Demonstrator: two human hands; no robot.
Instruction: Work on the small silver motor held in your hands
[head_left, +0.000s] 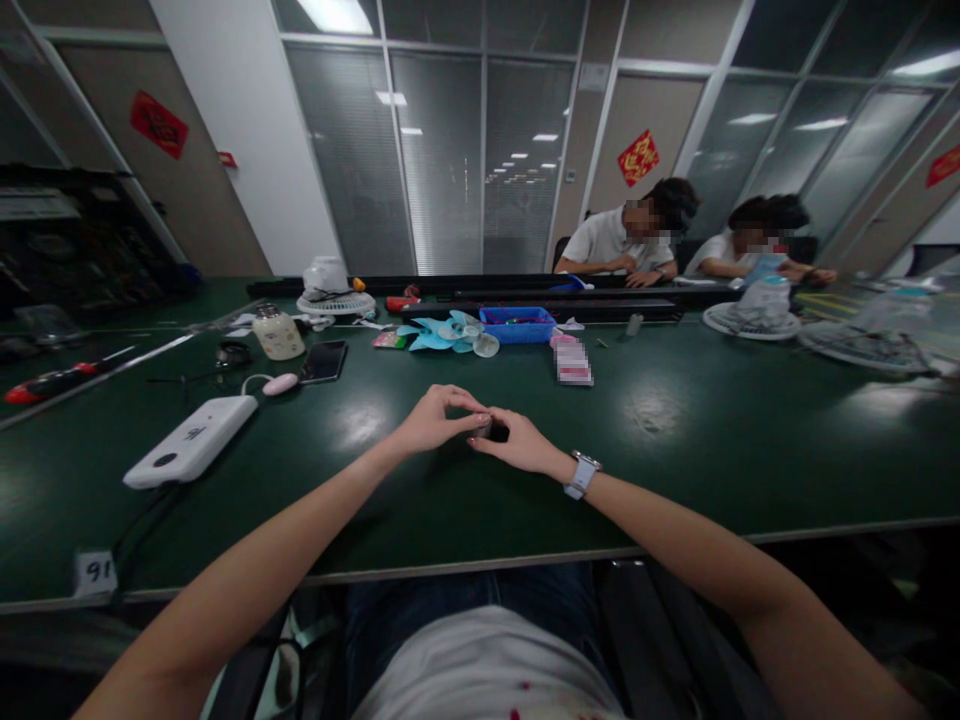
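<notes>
Both my hands meet over the middle of the dark green table (675, 440). My left hand (431, 420) is closed in a pinch, its fingertips on a small dark part (491, 431) held between the two hands. My right hand (519, 443), with a white watch on the wrist, is closed around the same small part from the right side. The part is too small and too hidden to name.
A white power bank (191, 440) with a cable lies at the left, with a phone (323, 361) and a jar (277, 333) behind it. Light blue fan blades (442, 333), a blue tray (517, 324) and white fan parts (334, 290) lie farther back. Two people sit at the far right.
</notes>
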